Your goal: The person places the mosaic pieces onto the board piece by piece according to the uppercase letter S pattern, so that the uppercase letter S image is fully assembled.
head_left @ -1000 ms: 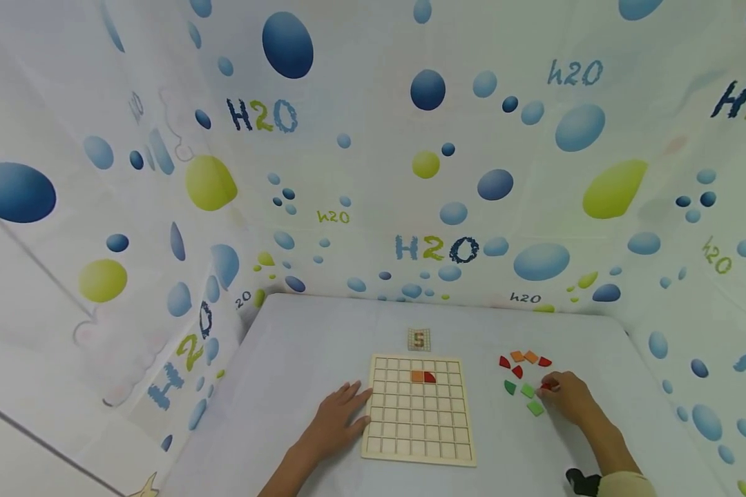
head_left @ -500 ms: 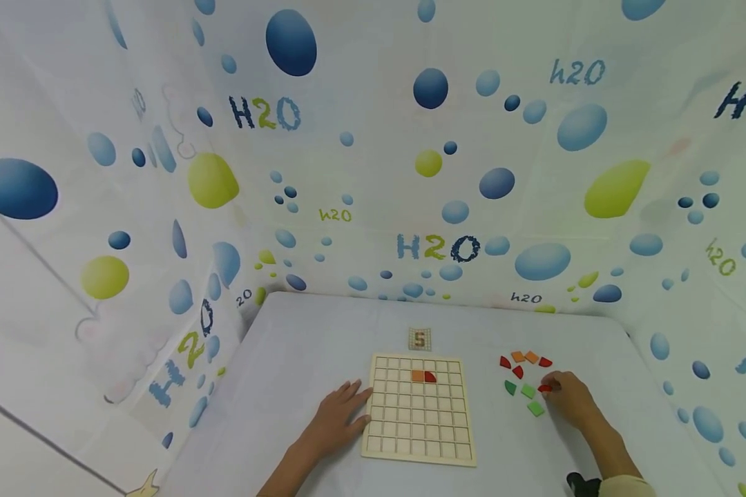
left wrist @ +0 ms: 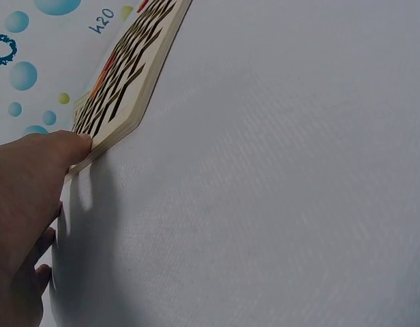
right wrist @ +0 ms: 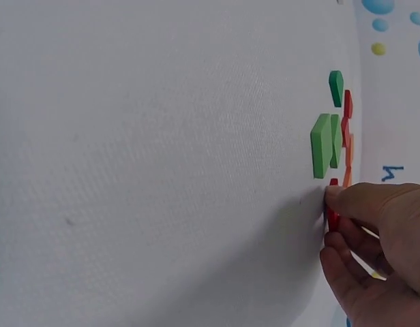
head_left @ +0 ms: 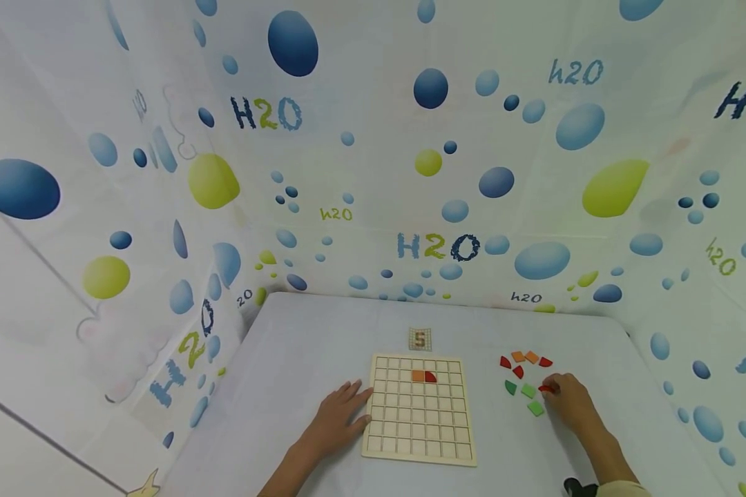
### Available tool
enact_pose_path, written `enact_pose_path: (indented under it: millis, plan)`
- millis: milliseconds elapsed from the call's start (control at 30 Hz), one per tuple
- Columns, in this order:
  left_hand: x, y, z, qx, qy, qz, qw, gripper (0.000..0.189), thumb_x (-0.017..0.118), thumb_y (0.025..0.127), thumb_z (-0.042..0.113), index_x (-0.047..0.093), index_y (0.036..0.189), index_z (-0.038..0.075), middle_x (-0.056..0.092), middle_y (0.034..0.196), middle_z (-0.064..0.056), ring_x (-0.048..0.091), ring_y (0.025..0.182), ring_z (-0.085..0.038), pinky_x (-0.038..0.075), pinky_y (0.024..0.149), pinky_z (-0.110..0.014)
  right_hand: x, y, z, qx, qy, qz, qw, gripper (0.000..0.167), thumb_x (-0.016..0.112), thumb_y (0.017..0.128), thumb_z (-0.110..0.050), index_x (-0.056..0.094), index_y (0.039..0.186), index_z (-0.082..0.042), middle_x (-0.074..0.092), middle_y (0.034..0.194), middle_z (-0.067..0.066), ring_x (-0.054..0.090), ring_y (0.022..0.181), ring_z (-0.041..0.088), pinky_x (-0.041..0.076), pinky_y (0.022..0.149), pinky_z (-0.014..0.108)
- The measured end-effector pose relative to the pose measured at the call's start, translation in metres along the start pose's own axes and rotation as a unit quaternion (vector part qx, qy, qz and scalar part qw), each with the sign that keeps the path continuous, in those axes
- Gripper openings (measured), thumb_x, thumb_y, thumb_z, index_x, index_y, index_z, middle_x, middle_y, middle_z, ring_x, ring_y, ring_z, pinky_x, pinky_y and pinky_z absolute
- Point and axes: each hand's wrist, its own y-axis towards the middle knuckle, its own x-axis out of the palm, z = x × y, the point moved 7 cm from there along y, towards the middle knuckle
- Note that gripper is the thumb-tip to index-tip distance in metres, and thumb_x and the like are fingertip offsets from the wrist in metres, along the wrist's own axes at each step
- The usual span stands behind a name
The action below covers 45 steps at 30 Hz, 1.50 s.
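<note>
While between thumb (right wrist: 335,196) and fingertips (right wrist: 335,243) of the pinching right hand (head_left: 570,402), one red piece (right wrist: 333,216) near a green tile (head_left: 528,391).

Backdrop (head_left: 373,179): H2O; card (head_left: 419,339): 5 or S

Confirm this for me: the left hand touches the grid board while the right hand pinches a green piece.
Wrong colour: the right wrist view shows the right hand pinching a red piece, not a green one. The left hand does touch the grid board.

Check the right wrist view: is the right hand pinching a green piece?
No, the right hand pinches a red piece.
</note>
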Motion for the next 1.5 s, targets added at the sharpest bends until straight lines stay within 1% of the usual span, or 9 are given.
enact_pose_path:
  millis: [300, 433, 567, 667, 833, 1000, 1133, 1267, 1500]
  plan:
    - [0.0, 0.001, 0.0, 0.002, 0.002, -0.001, 1.0, 0.058, 0.062, 0.105, 0.043, 0.052, 0.157, 0.021, 0.044, 0.166, -0.014, 0.037, 0.155, -0.042, 0.031, 0.122, -0.066, -0.002, 0.003, -0.006, -0.014, 0.007, -0.002, 0.9999, 0.02, 0.073, 0.096, -0.001, 0.07, 0.112, 0.011, 0.064, 0.099, 0.018, 0.062, 0.095, 0.033, 0.058, 0.09, 0.055]
    - [0.0, 0.0, 0.0, -0.002, 0.001, -0.004, 1.0, 0.058, 0.062, 0.104, 0.043, 0.052, 0.157, 0.021, 0.043, 0.166, -0.014, 0.036, 0.155, -0.042, 0.031, 0.122, -0.066, -0.006, 0.009, -0.022, -0.018, 0.024, -0.003, 0.9995, 0.023, 0.073, 0.097, -0.004, 0.069, 0.114, 0.011, 0.063, 0.102, 0.019, 0.061, 0.096, 0.032, 0.058, 0.091, 0.054]
    - [-0.001, 0.0, 0.001, -0.003, 0.002, -0.005, 1.0, 0.059, 0.062, 0.104, 0.044, 0.052, 0.158, 0.021, 0.043, 0.166, -0.014, 0.037, 0.155, -0.042, 0.031, 0.122, -0.066, -0.002, 0.018, -0.046, -0.02, 0.028, -0.013, 0.9993, 0.027, 0.073, 0.097, -0.006, 0.068, 0.117, 0.011, 0.063, 0.105, 0.021, 0.06, 0.098, 0.033, 0.057, 0.094, 0.054]
    - [-0.003, -0.001, 0.002, 0.0, 0.002, -0.004, 1.0, 0.059, 0.062, 0.105, 0.044, 0.052, 0.157, 0.021, 0.043, 0.166, -0.014, 0.037, 0.155, -0.042, 0.032, 0.122, -0.066, 0.009, 0.025, -0.068, -0.036, 0.032, -0.018, 0.9987, 0.025, 0.074, 0.096, -0.005, 0.07, 0.115, 0.01, 0.064, 0.104, 0.019, 0.059, 0.096, 0.031, 0.057, 0.091, 0.051]
    - [-0.003, -0.001, 0.001, -0.002, 0.002, -0.005, 1.0, 0.059, 0.063, 0.104, 0.044, 0.052, 0.157, 0.021, 0.044, 0.166, -0.015, 0.037, 0.154, -0.043, 0.032, 0.122, -0.066, 0.035, 0.032, -0.109, -0.086, 0.051, -0.021, 0.9947, 0.015, 0.075, 0.092, 0.0, 0.073, 0.107, 0.003, 0.064, 0.096, 0.011, 0.057, 0.089, 0.024, 0.055, 0.082, 0.042]
    - [-0.002, -0.001, 0.001, -0.003, 0.002, -0.01, 0.9999, 0.059, 0.062, 0.105, 0.045, 0.052, 0.157, 0.021, 0.044, 0.166, -0.014, 0.037, 0.154, -0.042, 0.032, 0.122, -0.066, 0.059, 0.038, -0.15, -0.133, 0.062, -0.02, 0.9889, 0.01, 0.078, 0.092, -0.002, 0.074, 0.101, -0.002, 0.064, 0.093, 0.007, 0.056, 0.085, 0.02, 0.052, 0.078, 0.039]
    - [-0.002, -0.002, 0.002, 0.0, -0.007, -0.004, 1.0, 0.059, 0.063, 0.104, 0.044, 0.053, 0.156, 0.02, 0.045, 0.165, -0.015, 0.038, 0.154, -0.043, 0.032, 0.121, -0.067, 0.076, 0.038, -0.177, -0.16, 0.088, -0.042, 0.9823, 0.008, 0.078, 0.093, -0.002, 0.075, 0.101, -0.003, 0.063, 0.095, 0.006, 0.055, 0.086, 0.02, 0.052, 0.077, 0.038]
    - [0.0, -0.001, 0.0, 0.0, -0.009, -0.007, 0.9999, 0.059, 0.062, 0.105, 0.045, 0.052, 0.157, 0.021, 0.044, 0.166, -0.014, 0.037, 0.154, -0.042, 0.032, 0.122, -0.066, 0.091, 0.037, -0.197, -0.176, 0.106, -0.068, 0.9763, 0.008, 0.076, 0.095, -0.003, 0.075, 0.103, -0.004, 0.062, 0.097, 0.005, 0.055, 0.087, 0.017, 0.052, 0.078, 0.037]
    - [0.002, 0.0, -0.002, -0.001, -0.003, -0.007, 1.0, 0.059, 0.06, 0.105, 0.047, 0.052, 0.157, 0.022, 0.043, 0.166, -0.014, 0.036, 0.155, -0.042, 0.031, 0.122, -0.067, 0.111, 0.034, -0.222, -0.212, 0.1, -0.083, 0.9687, 0.016, 0.075, 0.096, -0.002, 0.073, 0.111, 0.001, 0.063, 0.103, 0.007, 0.06, 0.092, 0.02, 0.057, 0.081, 0.041]
